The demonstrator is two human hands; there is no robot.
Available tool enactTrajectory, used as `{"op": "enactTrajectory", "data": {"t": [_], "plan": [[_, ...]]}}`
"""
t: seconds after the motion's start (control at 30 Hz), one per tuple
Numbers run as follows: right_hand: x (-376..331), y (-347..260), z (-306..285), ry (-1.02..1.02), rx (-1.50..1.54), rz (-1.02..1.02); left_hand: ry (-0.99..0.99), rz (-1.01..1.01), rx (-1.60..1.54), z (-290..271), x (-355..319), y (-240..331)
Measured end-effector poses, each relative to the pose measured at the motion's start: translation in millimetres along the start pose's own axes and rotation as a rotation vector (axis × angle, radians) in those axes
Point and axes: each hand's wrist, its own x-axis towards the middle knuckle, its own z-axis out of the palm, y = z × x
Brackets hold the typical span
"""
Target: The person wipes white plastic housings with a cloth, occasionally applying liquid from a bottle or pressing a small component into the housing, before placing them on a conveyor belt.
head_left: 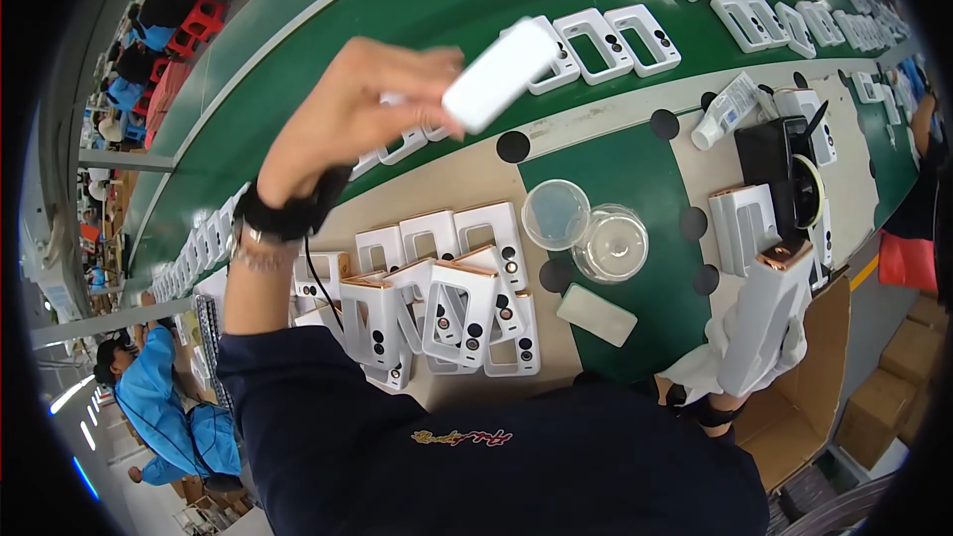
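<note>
My left hand (362, 99) is raised over the green belt, its fingers closed on one end of a white plastic housing (501, 74), blurred by motion. A black band with a cable circles that wrist. Low on the right, my right hand (707, 365) is wrapped in white fabric, a glove or a cloth, I cannot tell which. It grips another white housing (766, 323), upright with a copper-coloured end on top; its fingers are mostly hidden. Several white frame-shaped housings (460, 313) with dark round holes lie piled below my left hand.
Further housings stand along the green belt (397, 0). Two clear round tubs (611, 243), a pale rectangular block (597, 315), a white tube (728, 111), a black holder (769, 164) and a tape roll (808, 191) are on the bench. An open cardboard box (819, 377) stands at the right; co-workers sit at the left.
</note>
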Motion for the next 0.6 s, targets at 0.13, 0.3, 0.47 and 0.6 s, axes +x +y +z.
{"op": "enactTrajectory", "data": {"t": [0.13, 0.3, 0.47, 0.6], "plan": [[-3.3, 6.6, 10.0, 0.529, -0.418, -0.219, -0.233, -0.148, 0.705, -18.1, 20.4, -81.6], [-0.7, 11.6, 17.3, 0.101, -0.232, 0.089, -0.249, -0.346, 0.950, -13.4, 7.4, -171.1], [-6.8, 30.4, 48.2, 0.294, -0.530, -0.035, 0.118, -0.217, 0.886, -1.2, -5.5, -107.7], [9.9, 43.5, 53.9, -0.131, -0.487, 0.133, 0.180, -0.545, -0.183, 56.2, -48.6, 81.9]]}}
